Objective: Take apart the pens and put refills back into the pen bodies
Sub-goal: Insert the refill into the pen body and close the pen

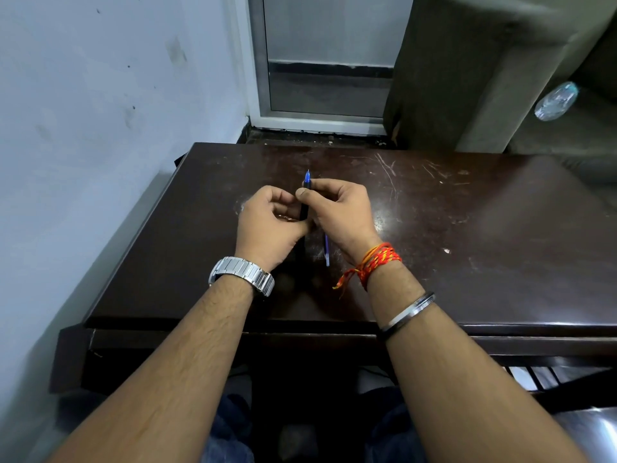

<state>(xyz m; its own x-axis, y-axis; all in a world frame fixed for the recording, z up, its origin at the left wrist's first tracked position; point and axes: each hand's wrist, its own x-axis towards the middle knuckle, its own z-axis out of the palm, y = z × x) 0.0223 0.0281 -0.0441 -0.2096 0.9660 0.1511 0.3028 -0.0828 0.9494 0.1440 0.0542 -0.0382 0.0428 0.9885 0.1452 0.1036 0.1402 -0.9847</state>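
A dark pen (305, 208) with a blue tip pointing away from me is held over the middle of the dark wooden table (467, 245). My right hand (340, 215) pinches the pen near its front end with thumb and fingers. My left hand (270, 225) is curled around the pen's rear part; the pen's back end is hidden behind it. A thin blue refill (327, 250) lies on the table just below my right palm, partly covered by that hand.
A pale wall runs along the table's left side. A glass door stands beyond the far edge, and a dark curtain hangs at the back right. A plastic bottle (556, 101) lies at the far right, off the table.
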